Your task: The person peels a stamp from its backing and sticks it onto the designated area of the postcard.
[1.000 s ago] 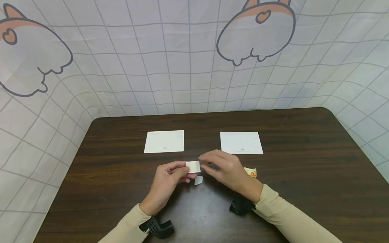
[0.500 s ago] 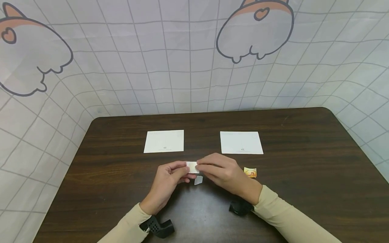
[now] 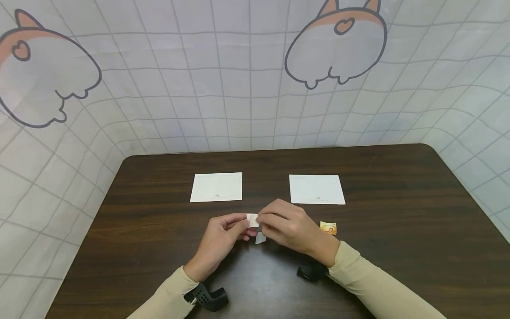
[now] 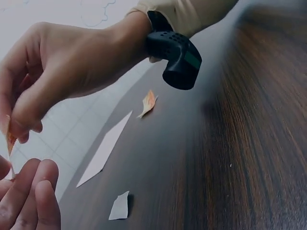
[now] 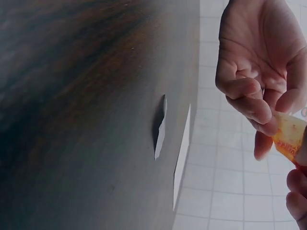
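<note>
Both hands pinch a small piece of paper between them, its white side [image 3: 253, 220] facing the head camera. My left hand [image 3: 219, 241] grips the left part with thumb and fingers. The fingertips of my right hand [image 3: 296, 228] hold the right edge. In the right wrist view the paper's other face [image 5: 288, 134] shows orange print and a toothed edge. Just below the hands, a white scrap [image 3: 260, 238] lies on the table; it also appears in the left wrist view [image 4: 120, 206] as a separate piece.
Two white cards lie side by side further back, one left [image 3: 216, 188] and one right [image 3: 317, 189]. A small orange-printed paper [image 3: 328, 227] is right of my right hand. The dark table [image 3: 159, 257] ends at a white gridded cloth [image 3: 223, 110].
My right hand has moved left from beside the small paper and taken hold of its right edge. My left hand keeps its grip, almost in the same place.
</note>
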Available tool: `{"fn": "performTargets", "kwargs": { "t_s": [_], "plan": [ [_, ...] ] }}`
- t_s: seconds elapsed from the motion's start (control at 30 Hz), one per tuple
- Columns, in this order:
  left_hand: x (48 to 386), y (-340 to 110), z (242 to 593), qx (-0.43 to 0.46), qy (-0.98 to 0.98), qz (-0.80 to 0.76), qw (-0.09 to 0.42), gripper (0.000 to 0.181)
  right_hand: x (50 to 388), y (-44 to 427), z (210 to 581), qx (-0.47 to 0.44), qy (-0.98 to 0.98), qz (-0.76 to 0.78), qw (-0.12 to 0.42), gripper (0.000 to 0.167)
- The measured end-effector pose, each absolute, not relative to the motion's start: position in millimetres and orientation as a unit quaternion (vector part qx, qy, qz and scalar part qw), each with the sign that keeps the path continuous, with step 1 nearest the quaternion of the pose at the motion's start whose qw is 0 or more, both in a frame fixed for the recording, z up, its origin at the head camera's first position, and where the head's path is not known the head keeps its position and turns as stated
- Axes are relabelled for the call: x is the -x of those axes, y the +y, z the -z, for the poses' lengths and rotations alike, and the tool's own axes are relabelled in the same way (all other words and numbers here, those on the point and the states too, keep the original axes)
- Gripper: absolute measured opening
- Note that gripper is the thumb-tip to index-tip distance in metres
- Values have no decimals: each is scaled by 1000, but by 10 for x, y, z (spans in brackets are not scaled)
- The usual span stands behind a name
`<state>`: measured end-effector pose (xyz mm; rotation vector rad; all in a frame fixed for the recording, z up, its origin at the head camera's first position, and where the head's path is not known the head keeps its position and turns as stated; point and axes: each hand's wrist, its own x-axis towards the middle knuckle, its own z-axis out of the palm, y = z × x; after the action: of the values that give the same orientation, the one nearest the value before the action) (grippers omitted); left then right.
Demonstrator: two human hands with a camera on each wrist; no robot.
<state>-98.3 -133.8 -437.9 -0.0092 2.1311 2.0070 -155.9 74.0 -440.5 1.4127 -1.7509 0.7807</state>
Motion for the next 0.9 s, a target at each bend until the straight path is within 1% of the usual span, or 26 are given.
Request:
{"fn": "performTargets", "kwargs": {
  "t_s": [0.17, 0.4, 0.5, 0.57, 0.7, 0.77, 0.9],
  "plan": [
    [1004, -1334, 4372, 2, 744, -662, 86, 26, 1591, 726, 4403, -537, -688, -313, 374, 18],
    [1027, -1370, 4348, -25, 810, -585, 22, 20, 1647, 720, 4402, -500, -703, -354, 361, 10],
    [1035, -1405, 4334, -53, 852, -521, -20, 20, 1662, 725, 4384, -472, -717, -388, 337, 12],
    [1040, -1437, 4330, -83, 882, -461, -59, 22, 1673, 727, 4372, -452, -724, -412, 319, 16],
    [1062, -1495, 4338, -154, 917, -338, -147, 32, 1707, 731, 4355, -413, -738, -448, 291, 21],
    [1076, -1518, 4346, -177, 922, -289, -186, 35, 1720, 732, 4343, -391, -746, -464, 274, 21],
    [1087, -1555, 4365, -197, 926, -214, -239, 40, 1730, 731, 4324, -332, -764, -513, 206, 16]
  ]
}}
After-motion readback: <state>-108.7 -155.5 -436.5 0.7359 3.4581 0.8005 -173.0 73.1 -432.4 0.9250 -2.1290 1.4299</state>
